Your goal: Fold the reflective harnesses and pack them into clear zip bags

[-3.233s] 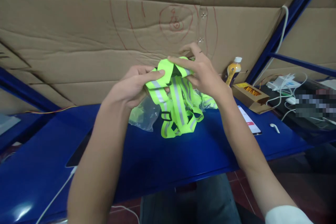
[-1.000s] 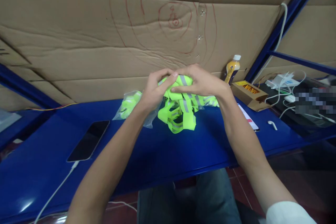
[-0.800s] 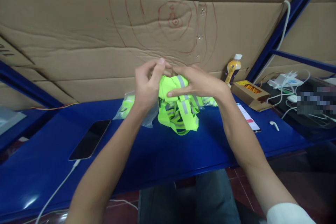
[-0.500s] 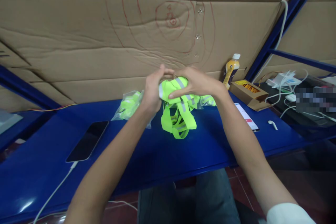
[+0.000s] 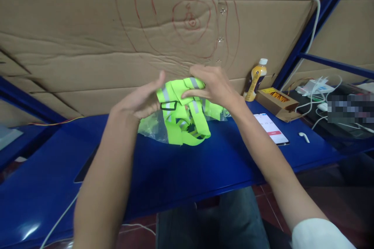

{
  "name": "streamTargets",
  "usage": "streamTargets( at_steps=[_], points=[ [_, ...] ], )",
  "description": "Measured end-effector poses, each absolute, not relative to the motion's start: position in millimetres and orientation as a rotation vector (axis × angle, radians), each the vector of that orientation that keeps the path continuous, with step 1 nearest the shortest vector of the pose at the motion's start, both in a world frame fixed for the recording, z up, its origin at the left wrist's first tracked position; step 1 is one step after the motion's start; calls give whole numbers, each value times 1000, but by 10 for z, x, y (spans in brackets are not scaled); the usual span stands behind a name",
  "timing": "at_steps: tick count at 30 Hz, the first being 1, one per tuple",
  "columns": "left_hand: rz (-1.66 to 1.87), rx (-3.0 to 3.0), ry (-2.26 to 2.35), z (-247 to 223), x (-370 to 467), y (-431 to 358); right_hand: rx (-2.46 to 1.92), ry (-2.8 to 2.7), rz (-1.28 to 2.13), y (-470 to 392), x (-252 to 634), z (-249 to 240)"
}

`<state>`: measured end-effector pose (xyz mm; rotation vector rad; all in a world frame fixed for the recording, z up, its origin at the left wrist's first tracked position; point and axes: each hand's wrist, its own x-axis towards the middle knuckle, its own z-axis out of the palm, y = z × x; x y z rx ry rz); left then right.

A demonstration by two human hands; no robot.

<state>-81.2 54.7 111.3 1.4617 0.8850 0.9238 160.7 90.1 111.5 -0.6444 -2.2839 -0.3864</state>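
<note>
A bundle of neon yellow-green straps (image 5: 181,90) with grey reflective bands and a black buckle is held up over the blue table; its loops hang down in front. My right hand (image 5: 214,85) grips the bundle at its right side, thumb across the front. At the left end, my left hand (image 5: 140,99) has its thumb raised and apart, the palm beside the straps; its lower fingers are partly hidden. Behind the bundle lie clear plastic bags with more neon material, one at the left (image 5: 152,126) and one at the right (image 5: 217,112).
On the blue table (image 5: 187,175), a phone (image 5: 270,127), a white earbud (image 5: 304,137), an open cardboard box (image 5: 277,105) and a yellow bottle (image 5: 255,79) stand or lie rightward. A dark phone (image 5: 84,169) is partly behind my left forearm. Cardboard (image 5: 73,46) backs the table.
My left hand has moved left and its thumb has spread away from the straps. The bundle has shifted slightly left, widened, and shows its buckle. My right hand still grips it.
</note>
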Motion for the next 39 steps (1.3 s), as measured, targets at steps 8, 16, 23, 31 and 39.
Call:
streamTargets(
  at_steps=[8,16,23,31,39],
  points=[
    [1179,1481,1003,1083,-707,642,-605,-2342,-219,1010,1543,938],
    [1391,1998,939,952,-655,699,-720,-2227,237,1035,1826,900],
    [1329,2232,1073,587,-356,253,-776,-2111,876,706,1875,418],
    [1463,2047,1233,177,-288,166,-750,-1900,684,368,1668,110],
    [1658,1652,1167,27,-464,343,-537,-1352,1493,491,1706,162]
  ],
)
